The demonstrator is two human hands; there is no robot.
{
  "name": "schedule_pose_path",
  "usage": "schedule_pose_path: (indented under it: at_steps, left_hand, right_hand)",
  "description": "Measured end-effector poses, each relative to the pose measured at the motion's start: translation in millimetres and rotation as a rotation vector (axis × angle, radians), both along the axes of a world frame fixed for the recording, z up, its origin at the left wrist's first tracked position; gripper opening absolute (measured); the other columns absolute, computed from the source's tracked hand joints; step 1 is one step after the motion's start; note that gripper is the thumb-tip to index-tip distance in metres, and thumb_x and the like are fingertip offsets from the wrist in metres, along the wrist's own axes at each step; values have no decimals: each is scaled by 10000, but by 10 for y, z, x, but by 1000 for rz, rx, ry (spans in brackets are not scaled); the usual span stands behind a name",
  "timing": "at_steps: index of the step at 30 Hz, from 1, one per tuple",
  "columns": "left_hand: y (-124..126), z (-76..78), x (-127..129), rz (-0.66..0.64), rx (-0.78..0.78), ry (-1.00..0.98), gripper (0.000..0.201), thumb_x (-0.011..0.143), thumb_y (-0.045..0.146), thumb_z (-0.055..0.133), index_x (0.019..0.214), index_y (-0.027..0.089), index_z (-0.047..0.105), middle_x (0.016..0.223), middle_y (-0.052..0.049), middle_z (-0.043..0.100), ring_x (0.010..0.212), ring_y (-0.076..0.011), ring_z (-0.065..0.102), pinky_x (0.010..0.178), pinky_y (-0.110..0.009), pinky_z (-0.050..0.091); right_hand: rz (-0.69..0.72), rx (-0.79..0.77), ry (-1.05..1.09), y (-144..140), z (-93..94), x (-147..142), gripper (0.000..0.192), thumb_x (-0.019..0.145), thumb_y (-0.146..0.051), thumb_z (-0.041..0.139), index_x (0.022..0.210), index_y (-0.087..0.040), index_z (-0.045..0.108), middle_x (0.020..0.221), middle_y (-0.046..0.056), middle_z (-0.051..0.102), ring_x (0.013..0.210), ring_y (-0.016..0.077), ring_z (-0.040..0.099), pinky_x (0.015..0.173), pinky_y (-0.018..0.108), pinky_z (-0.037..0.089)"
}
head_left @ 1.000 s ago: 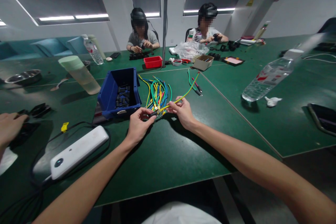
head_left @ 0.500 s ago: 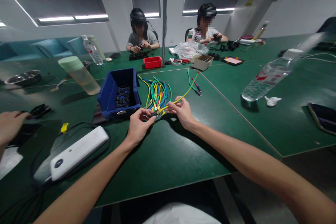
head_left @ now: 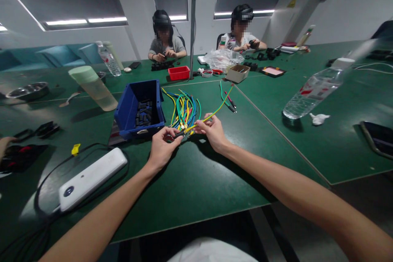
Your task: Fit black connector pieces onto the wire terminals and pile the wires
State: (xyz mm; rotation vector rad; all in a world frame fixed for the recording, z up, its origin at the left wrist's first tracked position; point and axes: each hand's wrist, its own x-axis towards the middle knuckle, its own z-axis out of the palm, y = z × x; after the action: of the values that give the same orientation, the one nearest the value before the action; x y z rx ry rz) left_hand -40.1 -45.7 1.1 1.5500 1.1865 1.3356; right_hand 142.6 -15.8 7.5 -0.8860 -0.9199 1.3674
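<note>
Pinching yellow-green wire in right hand, apparently black sleeve in left hand

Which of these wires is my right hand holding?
The yellow-green wire, pinched in your right hand's fingers; the wire bundle and loose wires lie on the table beyond.

The left hand partly hides black tubing.

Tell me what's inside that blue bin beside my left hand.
The blue bin beside your left hand holds a loose heap of small black pieces. Whatever lies beneath the top ones is covered, so I can't see that.
</note>
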Motion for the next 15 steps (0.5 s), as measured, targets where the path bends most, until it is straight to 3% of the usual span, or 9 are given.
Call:
schedule_pose_path:
  at_steps: [15]
  left_hand:
    - [-15,24,4,5,16,7,238,705,269,705,693,176,486,890,-40,624,849,-160,598,783,-297,474]
  right_hand:
    - [20,23,-6,-9,-28,-6,490,623,-354,775,866,-235,366,698,-34,663,597,148,674,578,269,566]
